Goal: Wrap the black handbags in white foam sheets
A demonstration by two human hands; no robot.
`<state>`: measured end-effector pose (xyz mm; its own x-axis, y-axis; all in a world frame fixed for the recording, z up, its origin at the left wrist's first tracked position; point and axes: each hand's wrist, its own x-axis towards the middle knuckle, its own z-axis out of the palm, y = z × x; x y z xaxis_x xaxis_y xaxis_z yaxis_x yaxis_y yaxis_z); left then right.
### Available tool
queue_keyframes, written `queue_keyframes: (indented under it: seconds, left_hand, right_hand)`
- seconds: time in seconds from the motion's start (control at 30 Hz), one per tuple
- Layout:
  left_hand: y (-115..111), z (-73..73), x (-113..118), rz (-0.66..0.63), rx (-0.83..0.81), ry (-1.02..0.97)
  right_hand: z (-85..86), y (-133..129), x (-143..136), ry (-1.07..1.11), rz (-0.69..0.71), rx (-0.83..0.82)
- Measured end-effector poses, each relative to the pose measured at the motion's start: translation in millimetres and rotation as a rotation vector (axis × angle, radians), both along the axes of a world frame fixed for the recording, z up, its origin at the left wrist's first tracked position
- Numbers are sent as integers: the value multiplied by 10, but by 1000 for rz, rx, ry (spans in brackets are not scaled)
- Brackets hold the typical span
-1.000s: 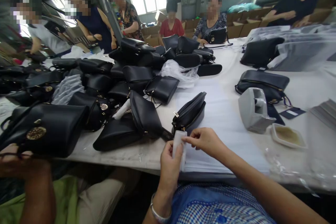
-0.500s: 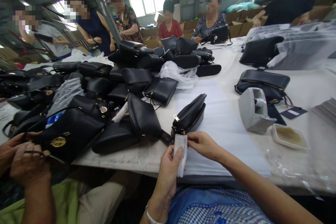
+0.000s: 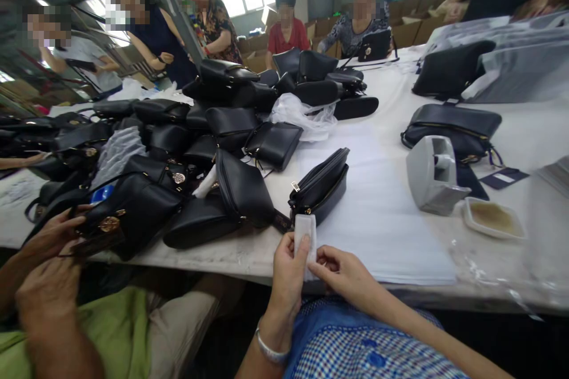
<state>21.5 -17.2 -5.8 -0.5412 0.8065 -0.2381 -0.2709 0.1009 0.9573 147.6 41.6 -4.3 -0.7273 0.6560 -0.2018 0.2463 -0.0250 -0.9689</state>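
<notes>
the left hand (image 3: 287, 263) clamps the white strip (image 3: 304, 228) at the table's (image 3: 249, 253) near edge, seemingly steadying it for the right hand (image 3: 324, 262), whose fingertips meet its side, pinching or not i cannot tell.

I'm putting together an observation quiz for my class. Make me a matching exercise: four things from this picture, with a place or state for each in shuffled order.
Things
1. Translucent white folded strip
2. Grey plastic tape dispenser
3. Shallow white rectangular dish
4. Silver-coloured bangle

Places or states
A. Around the left wrist
B. Containing something yellowish-brown
C. Held in the left hand
D. Standing on the table beside the dish

Pairs: 1-C, 2-D, 3-B, 4-A
</notes>
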Motion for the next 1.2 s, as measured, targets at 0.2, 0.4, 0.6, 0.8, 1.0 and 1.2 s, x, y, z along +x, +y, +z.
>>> queue_keyframes:
  seconds: [0.2, 0.4, 0.6, 0.8, 1.0, 1.2]
  left_hand:
    - [17, -2, 46, 78, -37, 147]
    - [-72, 70, 56, 5, 2, 21]
    - [-396, 82, 37, -78, -60, -164]
    - [-357, -1, 50, -56, -99, -178]
    - [-282, -134, -8, 12, -169, -208]
    - [-284, -292, -52, 46, -153, -139]
  right_hand:
    - [-29, -135, -76, 27, -11, 24]
    - [7, -127, -73, 20, -86, 23]
    - [-34, -139, -108, 5, -68, 27]
    - [119, 158, 211, -77, 33, 396]
    - [348, 1339, 1471, -388, -764, 963]
    - [150, 2154, 2012, -448, -943, 579]
